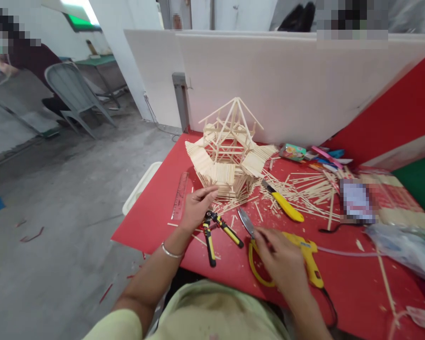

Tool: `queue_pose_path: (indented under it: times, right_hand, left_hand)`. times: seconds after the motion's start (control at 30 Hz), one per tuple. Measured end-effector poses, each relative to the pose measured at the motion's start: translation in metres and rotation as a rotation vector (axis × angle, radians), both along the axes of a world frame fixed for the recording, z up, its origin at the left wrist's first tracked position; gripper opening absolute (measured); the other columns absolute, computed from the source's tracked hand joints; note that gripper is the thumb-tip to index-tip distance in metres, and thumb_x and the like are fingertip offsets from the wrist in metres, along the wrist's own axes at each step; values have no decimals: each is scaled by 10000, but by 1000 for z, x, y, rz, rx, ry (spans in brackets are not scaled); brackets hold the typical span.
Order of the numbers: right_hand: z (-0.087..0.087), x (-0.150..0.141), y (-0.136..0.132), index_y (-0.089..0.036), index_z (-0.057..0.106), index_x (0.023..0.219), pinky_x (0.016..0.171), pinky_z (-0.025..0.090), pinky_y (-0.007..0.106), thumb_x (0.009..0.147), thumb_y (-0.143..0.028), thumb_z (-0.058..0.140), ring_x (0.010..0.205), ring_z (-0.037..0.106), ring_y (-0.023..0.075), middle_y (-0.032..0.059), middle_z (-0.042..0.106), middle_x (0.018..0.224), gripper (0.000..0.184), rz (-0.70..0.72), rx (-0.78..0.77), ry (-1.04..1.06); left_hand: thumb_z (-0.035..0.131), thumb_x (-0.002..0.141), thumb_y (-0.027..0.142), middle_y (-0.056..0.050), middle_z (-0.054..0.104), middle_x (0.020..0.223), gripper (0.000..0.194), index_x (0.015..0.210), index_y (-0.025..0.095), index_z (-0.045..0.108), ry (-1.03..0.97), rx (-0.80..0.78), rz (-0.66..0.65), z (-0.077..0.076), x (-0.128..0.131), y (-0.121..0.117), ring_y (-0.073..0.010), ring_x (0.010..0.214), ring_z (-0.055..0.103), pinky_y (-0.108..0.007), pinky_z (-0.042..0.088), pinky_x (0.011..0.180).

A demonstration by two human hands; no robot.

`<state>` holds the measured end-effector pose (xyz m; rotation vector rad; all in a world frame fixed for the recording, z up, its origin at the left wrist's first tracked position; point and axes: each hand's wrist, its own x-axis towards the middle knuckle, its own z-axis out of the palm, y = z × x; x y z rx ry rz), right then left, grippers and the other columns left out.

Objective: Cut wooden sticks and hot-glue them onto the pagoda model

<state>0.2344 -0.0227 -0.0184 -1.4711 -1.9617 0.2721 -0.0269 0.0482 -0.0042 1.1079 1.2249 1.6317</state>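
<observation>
A pavilion-like model of thin wooden sticks [225, 174], with slatted roof panels and an open pointed frame on top, stands on the red table. At its front lower edge is my left hand [198, 205], fingers closed together; whatever they may pinch is too small to make out. My right hand [278, 252] grips a pair of scissors [247, 222] with yellow handles, blades pointing away towards the model. Between my hands lie black-and-yellow wire strippers [210, 236], handles spread. Beside my right hand rests a yellow hot glue gun [313, 264], partly hidden by it.
A yellow utility knife [285, 203] and many loose sticks [304, 186] lie right of the model. A clear ruler [180, 196] is at the left. Bagged sticks [400, 198] and plastic wrap [407, 250] sit far right. White boards [269, 85] rise behind. A person sits at upper left.
</observation>
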Motion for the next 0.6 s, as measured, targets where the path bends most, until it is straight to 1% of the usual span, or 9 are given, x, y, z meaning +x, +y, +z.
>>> queue_pose_path:
  times: [0.1,0.13,0.2,0.27,0.37,0.43,0.5,0.53,0.6]
  right_hand:
    - [-2,54,-16,-252,656,1162,795,500,395,903,-483,472,996,651,296,145,686,1110,393,-350,-121,-190]
    - [-1,67,-20,-234,636,1197,792,497,403,882,-499,479,1018,645,311,160,678,1129,440,-432,-180,-255]
    - [-2,85,-24,-189,590,1248,788,494,415,832,-520,503,1021,647,331,183,673,1132,539,-501,-355,-352]
    - [-5,94,-23,-165,553,1270,782,492,413,806,-517,506,1006,656,333,188,673,1131,584,-518,-529,-393]
    - [-7,96,-20,-189,567,1211,709,479,373,799,-508,487,937,677,312,167,694,1079,527,-536,-690,-370]
    - [-1,91,-19,-198,595,1110,640,452,343,803,-502,459,844,681,294,154,708,981,453,-553,-667,-340]
    - [11,80,-21,-202,599,994,581,421,322,801,-494,432,714,658,267,129,699,834,387,-570,-559,-280]
    - [20,71,-23,-208,590,943,554,408,312,797,-493,428,644,633,249,104,682,755,360,-564,-509,-221]
    - [38,49,-26,-221,580,913,519,397,291,790,-539,454,560,596,221,55,648,651,364,-502,-451,-62]
  left_hand:
    - [791,721,475,52,468,463,342,809,146,764,-100,-37,-100,-1,0,-1,-53,404,344,-214,277,399]
    - [806,704,464,48,484,473,333,784,144,761,-125,-41,-118,-2,0,-2,-48,403,343,-214,273,398]
    - [832,681,423,38,525,509,298,750,145,751,-163,-32,-145,-4,-1,-3,-41,408,353,-211,272,399]
    - [845,675,369,29,553,546,248,713,150,734,-178,0,-166,-4,-2,-3,-44,432,393,-205,295,411]
    - [848,681,315,8,606,649,222,670,154,695,-195,53,-176,0,-2,-5,-51,492,465,-196,345,440]
    - [829,709,312,-21,671,833,230,681,151,668,-241,60,-198,4,-1,-6,-34,493,469,-194,356,434]
    - [790,758,324,-49,691,999,237,706,146,642,-299,43,-254,7,0,-7,-16,465,459,-195,360,418]
    - [768,783,333,-55,698,999,239,721,147,631,-325,30,-283,8,0,-7,-18,454,465,-194,364,413]
    - [738,813,365,-34,703,830,250,752,158,611,-374,-1,-299,8,1,-7,-41,436,493,-186,372,403]
